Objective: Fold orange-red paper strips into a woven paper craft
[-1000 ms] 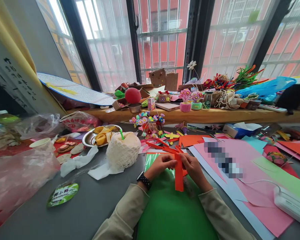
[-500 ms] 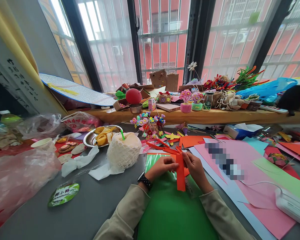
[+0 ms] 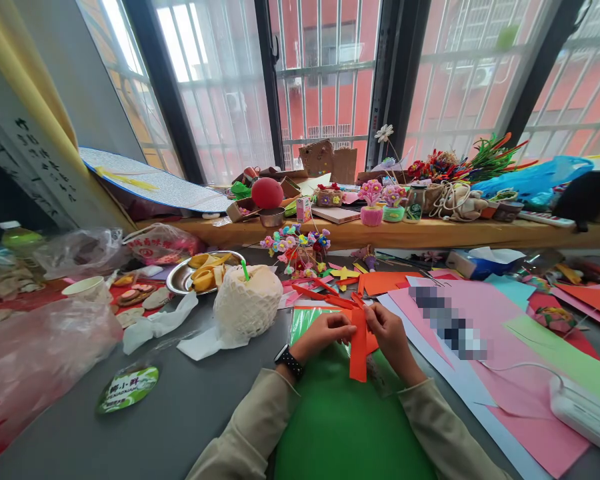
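Two hands, left hand (image 3: 325, 331) and right hand (image 3: 387, 330), pinch one orange paper strip (image 3: 359, 347) with closed fingers.

Both hands pinch orange paper strip (image 3: 359, 348) – left hand (image 3: 325, 335), right hand (image 3: 391, 335) – above green sheet (image 3: 340, 420); netted coconut (image 3: 247, 301) just left.

Near: 2 hands, left hand (image 3: 325, 333) and right hand (image 3: 391, 335), 1 strip (image 3: 359, 357), 1 sheet (image 3: 340, 427), 1 watch (image 3: 289, 361). Left: 1 cup (image 3: 85, 288), 1 plate (image 3: 177, 281). Far: 1 ball (image 3: 267, 192), 2 pots (image 3: 371, 213) (image 3: 393, 211).

Grey table (image 3: 190, 413) under green sheet (image 3: 340, 427), pink paper (image 3: 505, 347), netted coconut (image 3: 245, 300), plastic bag (image 3: 40, 347).
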